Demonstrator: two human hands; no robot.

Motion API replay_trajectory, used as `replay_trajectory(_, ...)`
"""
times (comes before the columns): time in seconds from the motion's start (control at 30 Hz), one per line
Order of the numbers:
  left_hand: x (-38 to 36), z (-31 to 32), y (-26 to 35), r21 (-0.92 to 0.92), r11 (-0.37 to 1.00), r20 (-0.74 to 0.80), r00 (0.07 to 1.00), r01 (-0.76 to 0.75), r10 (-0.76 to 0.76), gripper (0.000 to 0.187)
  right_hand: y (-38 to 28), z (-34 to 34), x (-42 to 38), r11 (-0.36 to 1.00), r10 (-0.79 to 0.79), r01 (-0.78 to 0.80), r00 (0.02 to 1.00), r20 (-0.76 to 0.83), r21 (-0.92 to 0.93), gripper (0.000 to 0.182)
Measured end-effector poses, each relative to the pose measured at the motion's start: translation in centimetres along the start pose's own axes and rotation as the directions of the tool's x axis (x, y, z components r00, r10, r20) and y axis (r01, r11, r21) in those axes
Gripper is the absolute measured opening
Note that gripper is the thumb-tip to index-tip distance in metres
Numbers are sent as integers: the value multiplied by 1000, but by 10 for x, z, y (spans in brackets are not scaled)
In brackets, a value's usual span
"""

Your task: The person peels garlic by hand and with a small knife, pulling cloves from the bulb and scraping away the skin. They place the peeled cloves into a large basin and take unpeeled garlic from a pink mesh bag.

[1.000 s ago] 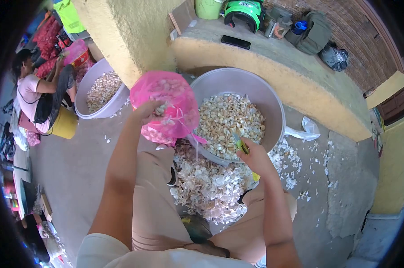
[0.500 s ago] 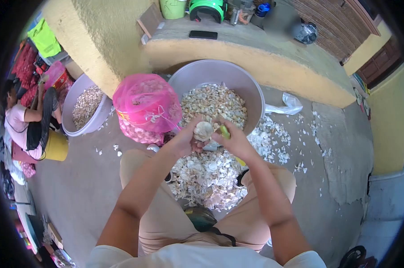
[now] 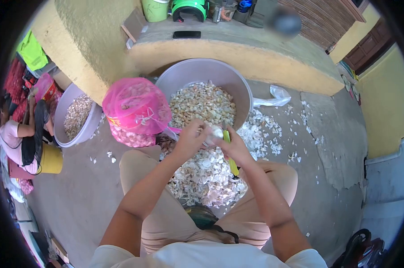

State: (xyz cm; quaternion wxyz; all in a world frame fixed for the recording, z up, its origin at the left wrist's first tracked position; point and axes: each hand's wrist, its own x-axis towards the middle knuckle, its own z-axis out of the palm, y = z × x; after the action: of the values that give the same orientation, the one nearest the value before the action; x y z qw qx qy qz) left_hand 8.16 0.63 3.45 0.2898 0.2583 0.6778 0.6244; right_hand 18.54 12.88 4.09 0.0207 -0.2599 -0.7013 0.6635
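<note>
My left hand (image 3: 191, 142) is closed around a whitish garlic bulb (image 3: 216, 131), with the thumb and fingers along its side. In my right hand (image 3: 236, 149) is a knife with a yellow-green handle (image 3: 233, 165); its short blade points up beside the bulb. The right fingers touch the bulb's right side. Both hands are over a heap of garlic skins (image 3: 206, 178) between my legs. Just beyond them stands a large grey-lavender tub (image 3: 243, 85) with many loose garlic cloves (image 3: 203, 103). Left of it sits a full pink mesh bag of garlic (image 3: 137, 107).
A second tub (image 3: 87, 120) of cloves stands to the left, near a seated person (image 3: 18, 138) and a yellow bucket (image 3: 52, 158). A phone (image 3: 187, 34) lies on the concrete ledge (image 3: 255, 58). A white plastic bag (image 3: 278, 96) and scattered skins lie right of the tub.
The bulb has turned in my left hand and both hands have drawn closer together. The knife has tipped more upright, against the bulb. The whole view has shifted slightly.
</note>
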Motion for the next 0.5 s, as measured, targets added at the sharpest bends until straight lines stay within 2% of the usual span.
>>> replay_trajectory(0.1, 12, -1, -36, 211, 936, 133, 957, -280, 256, 22, 0, 2, -8, 998, -6, 7, 1000, 7, -60, 57)
replay_trajectory(0.2, 4, 0, -29, 354, 919, 188, 975, -176, 114, 27, 4, 5, -13, 980, -75, 68, 997, -30, -190, 59)
replay_trajectory(0.3, -3, 1, -18, 416, 868, 229, 955, -273, 190, 34, 7, 10, -22, 917, -235, 192, 968, -87, -350, 61)
replay_trajectory(0.33, -4, 1, -16, 372, 895, 252, 955, -245, 157, 34, 6, 11, -25, 884, -296, 232, 950, -101, -406, 62)
replay_trajectory(0.4, -5, 0, -12, 285, 941, 303, 949, -181, 91, 33, 2, 12, -30, 901, -269, 214, 958, -101, -378, 62)
replay_trajectory(0.43, -6, 0, -14, 244, 951, 299, 948, -187, 110, 32, 1, 12, -32, 910, -253, 202, 962, -99, -362, 62)
replay_trajectory(0.5, -4, 2, -17, 159, 966, 280, 948, -202, 153, 30, 7, 14, -26, 901, -352, 318, 933, -69, -296, 58)
